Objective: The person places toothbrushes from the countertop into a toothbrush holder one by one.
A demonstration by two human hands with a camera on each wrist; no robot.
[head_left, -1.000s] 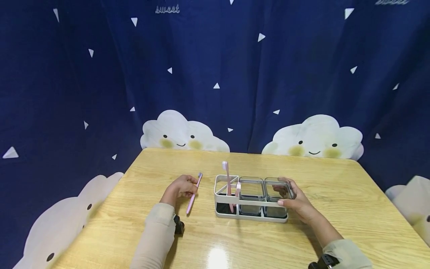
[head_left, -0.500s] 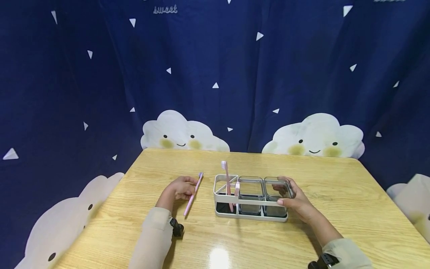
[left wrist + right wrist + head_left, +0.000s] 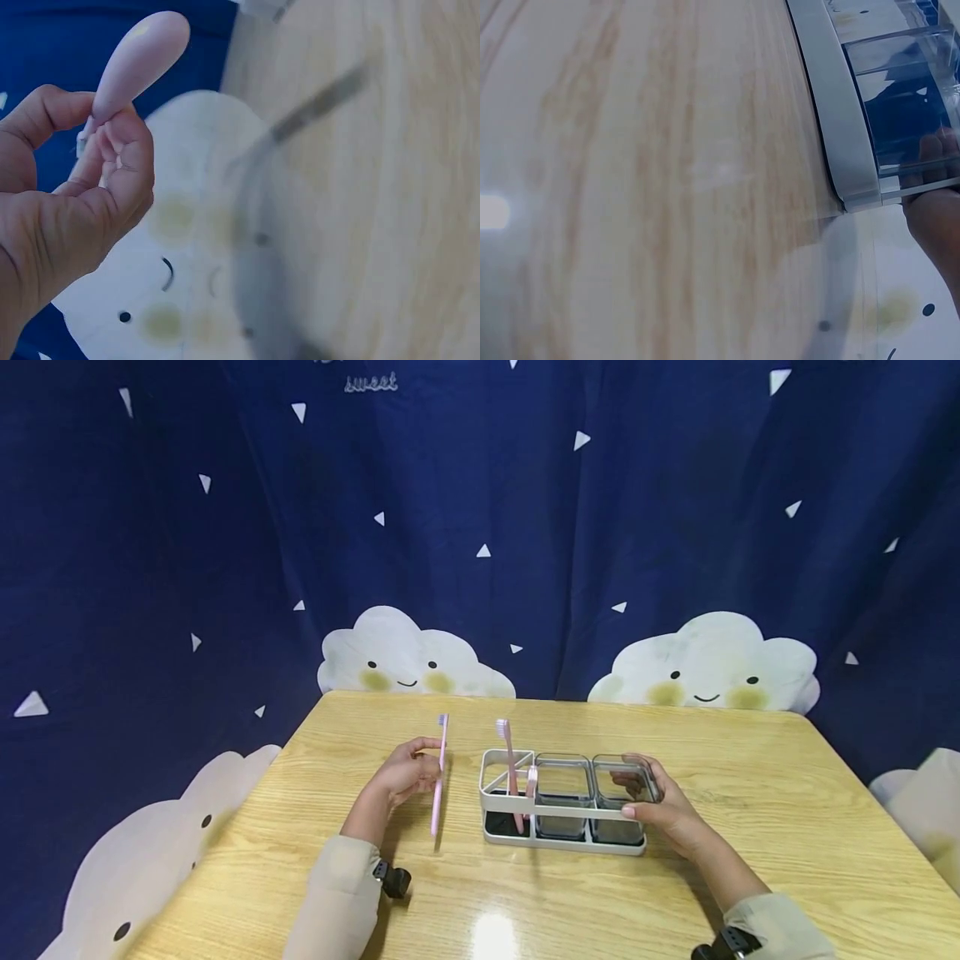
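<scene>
My left hand point(image 3: 408, 770) pinches a pink toothbrush point(image 3: 437, 806) between thumb and fingers, raised above the table with its bristles at the far end. In the left wrist view the thick rounded handle end point(image 3: 146, 60) points toward the camera. To the right stands a white toothbrush holder point(image 3: 510, 807) with two clear cups point(image 3: 562, 781) in it. Another pink toothbrush point(image 3: 512, 768) stands in its divided left section, beside a shorter pink brush point(image 3: 532, 781). My right hand point(image 3: 667, 806) grips the holder's right end, thumb in front and fingers behind the right cup.
The wooden table point(image 3: 600, 902) carries the holder near its middle. Behind it hangs a dark blue curtain point(image 3: 450, 485) with white triangles and smiling clouds. A black camera strap point(image 3: 392, 878) sits on my left wrist.
My left hand has lifted the pink toothbrush off the table and turned it more upright. The right hand and the holder have stayed in place.
</scene>
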